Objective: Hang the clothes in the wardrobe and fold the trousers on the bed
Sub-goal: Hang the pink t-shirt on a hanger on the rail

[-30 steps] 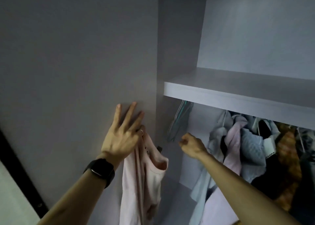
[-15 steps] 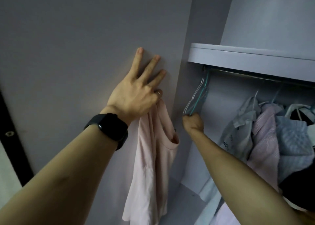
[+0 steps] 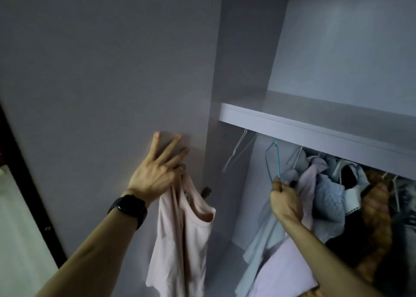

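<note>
Pink top (image 3: 180,240) pinched at its shoulder beneath the left hand (image 3: 157,177) (thumb hidden), three fingers (image 3: 171,147) spread flat on the wardrobe door (image 3: 108,76). Teal hanger (image 3: 276,159) gripped low in the curled right hand (image 3: 286,201), under the shelf (image 3: 315,129), beside hung clothes (image 3: 326,195), blurred rightward.

Matt door (image 3: 101,71), soft cloth top (image 3: 180,240) (wire hangers (image 3: 236,152))

place: home | evidence: wardrobe shelf (image 3: 315,125), hanging clothes (image 3: 326,190), wire hangers (image 3: 238,152)
</note>
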Demonstrator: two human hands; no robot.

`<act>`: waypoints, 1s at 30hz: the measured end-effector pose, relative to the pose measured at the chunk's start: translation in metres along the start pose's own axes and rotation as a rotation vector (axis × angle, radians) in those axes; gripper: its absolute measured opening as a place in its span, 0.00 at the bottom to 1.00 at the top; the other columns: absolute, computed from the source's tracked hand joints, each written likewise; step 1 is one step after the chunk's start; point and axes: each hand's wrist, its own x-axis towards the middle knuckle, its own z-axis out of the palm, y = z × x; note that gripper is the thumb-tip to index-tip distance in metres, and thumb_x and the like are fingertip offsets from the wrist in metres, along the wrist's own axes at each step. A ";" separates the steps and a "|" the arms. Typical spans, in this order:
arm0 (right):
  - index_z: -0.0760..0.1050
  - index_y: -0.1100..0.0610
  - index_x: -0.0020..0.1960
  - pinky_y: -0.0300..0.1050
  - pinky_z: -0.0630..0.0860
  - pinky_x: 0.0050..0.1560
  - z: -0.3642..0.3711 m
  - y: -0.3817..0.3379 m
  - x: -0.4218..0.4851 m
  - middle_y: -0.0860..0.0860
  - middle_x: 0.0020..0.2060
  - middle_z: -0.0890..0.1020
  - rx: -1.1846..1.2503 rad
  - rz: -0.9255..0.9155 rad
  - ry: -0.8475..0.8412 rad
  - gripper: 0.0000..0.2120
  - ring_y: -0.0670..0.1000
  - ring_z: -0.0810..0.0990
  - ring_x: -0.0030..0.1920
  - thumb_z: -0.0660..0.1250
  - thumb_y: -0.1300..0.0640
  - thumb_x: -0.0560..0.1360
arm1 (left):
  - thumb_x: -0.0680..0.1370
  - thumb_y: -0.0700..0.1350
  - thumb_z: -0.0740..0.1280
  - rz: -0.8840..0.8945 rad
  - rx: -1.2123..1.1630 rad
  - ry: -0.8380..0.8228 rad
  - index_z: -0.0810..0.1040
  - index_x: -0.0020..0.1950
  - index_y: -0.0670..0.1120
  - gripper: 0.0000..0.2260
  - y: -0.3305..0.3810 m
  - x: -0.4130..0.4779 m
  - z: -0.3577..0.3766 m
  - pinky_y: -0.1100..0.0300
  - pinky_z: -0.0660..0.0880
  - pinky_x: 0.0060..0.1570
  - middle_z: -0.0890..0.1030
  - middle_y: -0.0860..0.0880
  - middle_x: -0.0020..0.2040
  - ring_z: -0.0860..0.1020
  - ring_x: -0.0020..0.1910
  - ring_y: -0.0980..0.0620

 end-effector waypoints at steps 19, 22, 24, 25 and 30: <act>0.57 0.50 0.23 0.54 0.49 0.31 -0.143 0.145 -0.185 0.51 0.22 0.56 0.886 0.230 -0.369 0.31 0.52 0.52 0.26 0.71 0.35 0.71 | 0.82 0.47 0.65 -0.477 -1.302 -0.426 0.71 0.74 0.59 0.21 0.196 -0.014 -0.052 0.53 0.74 0.45 0.82 0.49 0.37 0.80 0.44 0.41; 0.60 0.49 0.22 0.49 0.51 0.28 -0.147 0.149 -0.193 0.49 0.20 0.58 0.874 0.169 -0.407 0.29 0.49 0.57 0.20 0.65 0.38 0.76 | 0.80 0.42 0.66 -0.446 -1.346 -0.391 0.81 0.62 0.58 0.14 0.192 0.001 -0.045 0.52 0.78 0.44 0.80 0.50 0.32 0.79 0.35 0.43; 0.66 0.48 0.22 0.41 0.61 0.26 -0.148 0.152 -0.201 0.48 0.20 0.63 0.734 0.092 -0.364 0.29 0.47 0.62 0.22 0.64 0.39 0.79 | 0.80 0.40 0.66 -0.372 -1.339 -0.366 0.83 0.56 0.56 0.12 0.188 0.013 -0.041 0.54 0.77 0.44 0.81 0.53 0.34 0.78 0.34 0.46; 0.71 0.47 0.24 0.38 0.65 0.27 -0.148 0.155 -0.204 0.47 0.21 0.67 0.655 0.066 -0.332 0.26 0.45 0.66 0.23 0.64 0.39 0.78 | 0.80 0.39 0.66 -0.332 -1.341 -0.334 0.83 0.55 0.55 0.12 0.186 0.018 -0.041 0.56 0.77 0.45 0.81 0.56 0.36 0.78 0.37 0.48; 0.80 0.35 0.43 0.38 0.76 0.38 -0.149 0.161 -0.207 0.47 0.32 0.80 0.395 0.045 -0.355 0.08 0.46 0.78 0.34 0.74 0.48 0.76 | 0.76 0.38 0.65 0.076 -1.232 -0.056 0.83 0.57 0.46 0.13 0.186 0.045 -0.056 0.49 0.82 0.46 0.85 0.48 0.54 0.84 0.49 0.42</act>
